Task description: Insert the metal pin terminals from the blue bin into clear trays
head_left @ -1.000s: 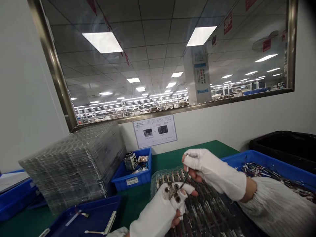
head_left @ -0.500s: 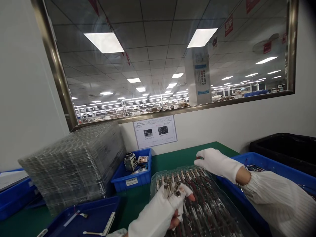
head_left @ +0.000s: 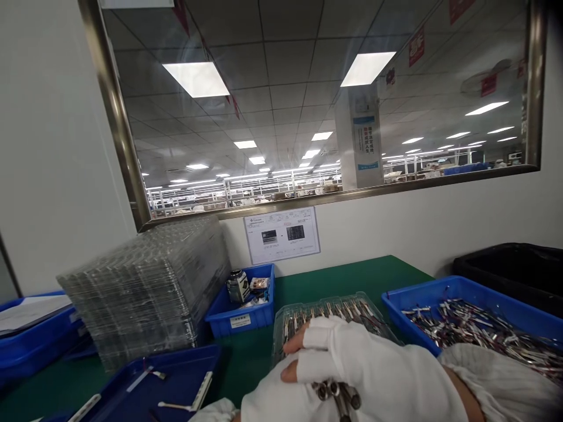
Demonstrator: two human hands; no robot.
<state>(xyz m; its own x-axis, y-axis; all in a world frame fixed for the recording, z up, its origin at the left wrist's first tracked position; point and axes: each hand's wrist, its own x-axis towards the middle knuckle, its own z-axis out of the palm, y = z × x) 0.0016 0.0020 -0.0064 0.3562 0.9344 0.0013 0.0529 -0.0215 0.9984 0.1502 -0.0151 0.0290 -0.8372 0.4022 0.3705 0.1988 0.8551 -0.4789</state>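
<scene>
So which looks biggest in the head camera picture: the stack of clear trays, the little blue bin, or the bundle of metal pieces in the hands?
1. Stack of clear trays
2. Little blue bin
3. Bundle of metal pieces, smallest even though closest to the camera

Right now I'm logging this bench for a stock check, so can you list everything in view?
clear tray of parts: one, transparent, holding rows of metal pieces, centre, partly under the hands
large blue bin: one, blue, full of loose metal parts, right
black bin: one, black, far right by the wall
small blue bin: one, blue, labelled, holding a jar and oddments, centre left
stack of clear trays: many, transparent, left
flat blue tray: one, blue, a few thin pieces on it, lower left
blue box with papers: one, far left
notice sheet: one, white, on the wall under the window
metal connectors: several, silver, held in the hands
left hand: white glove, bottom centre
right hand: white fingerless glove, over the left
</scene>
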